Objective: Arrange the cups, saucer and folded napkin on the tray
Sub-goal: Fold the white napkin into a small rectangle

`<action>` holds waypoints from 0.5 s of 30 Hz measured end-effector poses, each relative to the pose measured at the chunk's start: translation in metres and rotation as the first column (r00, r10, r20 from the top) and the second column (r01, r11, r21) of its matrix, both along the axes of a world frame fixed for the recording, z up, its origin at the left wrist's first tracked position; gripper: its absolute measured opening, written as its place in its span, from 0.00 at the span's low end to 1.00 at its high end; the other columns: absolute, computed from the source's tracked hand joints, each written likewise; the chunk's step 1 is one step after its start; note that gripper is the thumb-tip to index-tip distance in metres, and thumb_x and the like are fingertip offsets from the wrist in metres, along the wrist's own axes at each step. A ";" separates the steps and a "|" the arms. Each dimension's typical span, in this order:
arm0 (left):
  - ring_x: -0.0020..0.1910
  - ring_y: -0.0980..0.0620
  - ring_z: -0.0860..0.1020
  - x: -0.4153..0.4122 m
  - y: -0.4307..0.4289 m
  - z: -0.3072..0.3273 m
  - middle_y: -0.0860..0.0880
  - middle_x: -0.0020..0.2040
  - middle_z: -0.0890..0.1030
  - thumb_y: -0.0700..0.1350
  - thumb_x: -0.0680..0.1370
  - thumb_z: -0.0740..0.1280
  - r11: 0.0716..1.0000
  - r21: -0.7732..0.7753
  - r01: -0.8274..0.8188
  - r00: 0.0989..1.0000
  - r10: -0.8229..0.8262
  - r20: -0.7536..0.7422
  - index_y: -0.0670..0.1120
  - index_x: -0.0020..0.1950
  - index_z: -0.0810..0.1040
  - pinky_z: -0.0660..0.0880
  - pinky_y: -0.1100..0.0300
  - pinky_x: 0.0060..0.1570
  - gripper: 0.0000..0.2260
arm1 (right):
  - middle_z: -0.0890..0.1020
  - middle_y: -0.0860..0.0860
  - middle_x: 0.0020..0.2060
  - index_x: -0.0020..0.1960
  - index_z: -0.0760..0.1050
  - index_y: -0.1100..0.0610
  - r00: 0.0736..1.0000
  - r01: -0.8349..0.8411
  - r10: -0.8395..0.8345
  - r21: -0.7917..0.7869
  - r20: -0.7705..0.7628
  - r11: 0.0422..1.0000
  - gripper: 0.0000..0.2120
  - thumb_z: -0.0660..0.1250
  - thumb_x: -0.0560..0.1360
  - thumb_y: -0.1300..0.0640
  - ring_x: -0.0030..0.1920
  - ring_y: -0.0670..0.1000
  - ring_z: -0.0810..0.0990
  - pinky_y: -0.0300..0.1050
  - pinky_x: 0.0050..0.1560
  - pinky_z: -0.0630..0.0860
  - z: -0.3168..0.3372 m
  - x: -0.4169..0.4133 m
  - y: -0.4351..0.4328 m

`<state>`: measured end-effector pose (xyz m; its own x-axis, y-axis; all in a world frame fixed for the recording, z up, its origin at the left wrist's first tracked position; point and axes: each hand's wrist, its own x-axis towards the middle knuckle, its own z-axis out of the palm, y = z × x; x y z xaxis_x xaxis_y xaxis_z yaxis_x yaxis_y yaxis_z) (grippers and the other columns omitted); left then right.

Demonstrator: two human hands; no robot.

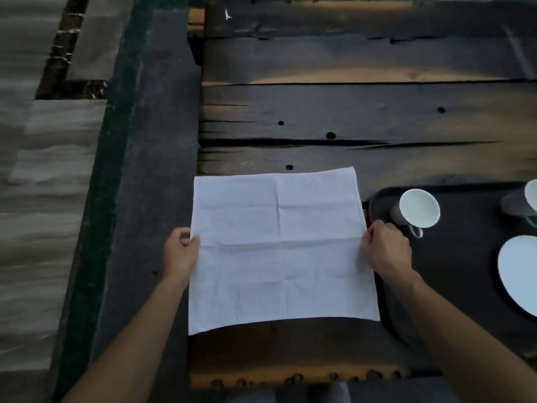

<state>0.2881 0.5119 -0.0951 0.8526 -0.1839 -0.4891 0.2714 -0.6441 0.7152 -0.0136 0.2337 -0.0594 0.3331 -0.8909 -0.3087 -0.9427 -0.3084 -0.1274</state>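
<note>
Here, napkin (282,245) stretched between both hands' fingers (195,240).

At frame centre a white napkin (283,248) lies unfolded on the wooden table (348,112), its side edges pinched by the left hand (180,251) and right hand (386,251).

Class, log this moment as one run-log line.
napkin: unfolded, on table | left hand, right hand: gripping side edges | cups, saucer: on tray

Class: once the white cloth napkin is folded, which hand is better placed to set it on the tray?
Right hand: it grips the white cloth napkin edge beside the black tray.
</note>
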 end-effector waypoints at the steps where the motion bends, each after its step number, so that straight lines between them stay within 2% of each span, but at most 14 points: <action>1: 0.46 0.45 0.82 -0.002 0.000 0.000 0.45 0.47 0.83 0.41 0.78 0.68 1.000 0.013 -0.002 1.000 0.002 0.008 0.47 0.53 0.78 0.78 0.53 0.43 0.05 | 0.77 0.60 0.49 0.50 0.73 0.61 1.000 -0.003 0.003 -0.007 0.003 1.000 0.09 0.61 0.79 0.55 0.47 0.67 0.78 0.51 0.42 0.70 0.000 -0.001 0.000; 3: 0.52 0.44 0.81 -0.006 0.004 0.000 0.45 0.52 0.82 0.44 0.79 0.68 0.995 0.093 0.035 0.997 -0.041 0.067 0.47 0.60 0.76 0.78 0.50 0.49 0.10 | 0.77 0.61 0.50 0.51 0.73 0.62 0.999 -0.014 0.015 -0.038 0.029 0.999 0.08 0.62 0.79 0.56 0.48 0.66 0.78 0.52 0.42 0.69 0.001 0.000 0.004; 5: 0.63 0.43 0.75 -0.013 0.009 0.001 0.44 0.64 0.76 0.47 0.80 0.67 0.941 0.283 0.185 0.938 -0.255 0.236 0.47 0.70 0.71 0.74 0.44 0.62 0.19 | 0.77 0.61 0.51 0.54 0.74 0.62 0.991 -0.029 0.041 -0.092 0.128 0.995 0.08 0.65 0.78 0.59 0.50 0.65 0.76 0.53 0.43 0.71 0.001 0.002 0.010; 7: 0.71 0.43 0.67 -0.024 0.012 0.003 0.44 0.74 0.68 0.50 0.80 0.66 0.824 0.441 0.355 0.764 -0.528 0.372 0.47 0.76 0.66 0.65 0.41 0.70 0.25 | 0.78 0.61 0.53 0.60 0.74 0.62 0.963 -0.135 0.158 -0.116 0.218 0.984 0.14 0.67 0.77 0.58 0.52 0.64 0.77 0.56 0.48 0.74 -0.001 0.007 0.020; 9: 0.79 0.43 0.58 -0.035 0.009 0.002 0.44 0.80 0.61 0.53 0.82 0.63 0.679 0.518 0.520 0.591 -0.724 0.355 0.48 0.80 0.60 0.55 0.42 0.76 0.28 | 0.78 0.62 0.60 0.65 0.74 0.63 0.910 -0.302 0.328 -0.139 0.253 0.943 0.19 0.68 0.77 0.56 0.58 0.65 0.77 0.59 0.57 0.75 -0.008 0.014 0.032; 10: 0.81 0.44 0.53 -0.040 0.007 0.000 0.45 0.82 0.56 0.55 0.82 0.61 0.606 0.545 0.579 0.527 -0.788 0.318 0.49 0.82 0.56 0.51 0.44 0.78 0.30 | 0.76 0.63 0.66 0.69 0.72 0.64 0.882 -0.373 0.395 -0.130 0.257 0.919 0.22 0.67 0.78 0.54 0.65 0.65 0.75 0.60 0.64 0.73 -0.014 0.019 0.036; 12: 0.82 0.47 0.46 -0.045 0.003 -0.009 0.48 0.83 0.49 0.58 0.83 0.56 0.500 0.581 0.642 0.438 -0.861 0.257 0.51 0.83 0.50 0.45 0.46 0.79 0.31 | 0.62 0.60 0.78 0.78 0.61 0.61 0.868 -0.456 0.451 -0.028 0.206 0.890 0.31 0.61 0.81 0.46 0.78 0.61 0.60 0.59 0.77 0.58 -0.027 0.027 0.039; 14: 0.81 0.49 0.42 -0.042 0.004 -0.016 0.50 0.83 0.44 0.62 0.83 0.51 0.435 0.607 0.665 0.379 -0.897 0.228 0.52 0.83 0.47 0.42 0.47 0.79 0.31 | 0.46 0.54 0.81 0.82 0.46 0.54 0.873 -0.481 0.474 0.046 0.113 0.876 0.36 0.48 0.81 0.35 0.81 0.53 0.42 0.56 0.79 0.43 -0.043 0.024 0.034; 15: 0.81 0.50 0.41 -0.038 0.007 -0.020 0.51 0.83 0.44 0.64 0.82 0.48 0.420 0.614 0.668 0.350 -0.906 0.238 0.52 0.82 0.46 0.43 0.47 0.79 0.32 | 0.41 0.52 0.81 0.82 0.40 0.51 0.866 -0.498 0.494 0.039 0.075 0.866 0.37 0.42 0.80 0.32 0.80 0.51 0.37 0.55 0.79 0.38 -0.052 0.018 0.029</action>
